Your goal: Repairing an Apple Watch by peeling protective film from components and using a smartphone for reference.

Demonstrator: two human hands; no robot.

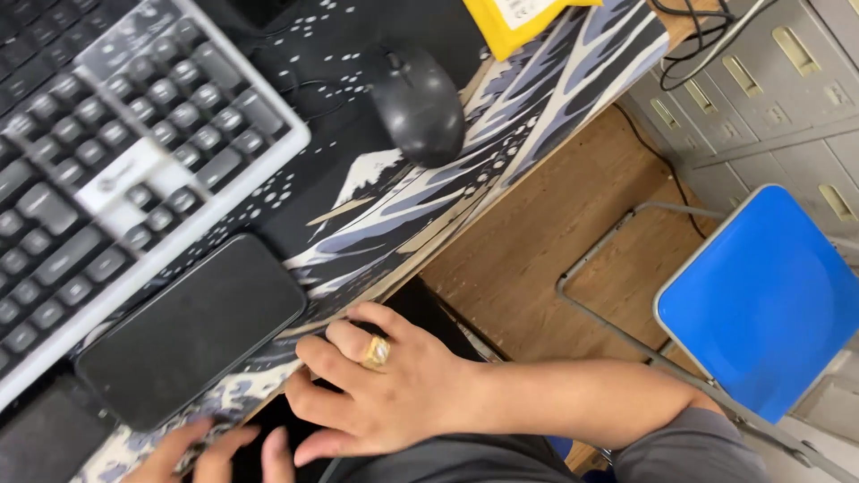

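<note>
My right hand (380, 389), with a gold ring on one finger, lies at the near edge of the desk. Its curled fingers rest on the rim of the wave-patterned desk mat (501, 125), and the bare forearm comes in from the right. A dark shape (264, 434) under and beside the hand is too unclear to identify. Only the fingertips of my left hand (210, 452) show at the bottom edge; they touch the mat's rim beside that shape. A black rectangular pad (192, 326) lies just above both hands.
A grey-framed keyboard with dark keys (107, 152) fills the upper left. A black mouse (419, 105) sits on the mat, with a yellow package (514, 22) behind it. To the right are wooden floor, a blue folding chair (769, 295), grey metal drawers (761, 80) and cables.
</note>
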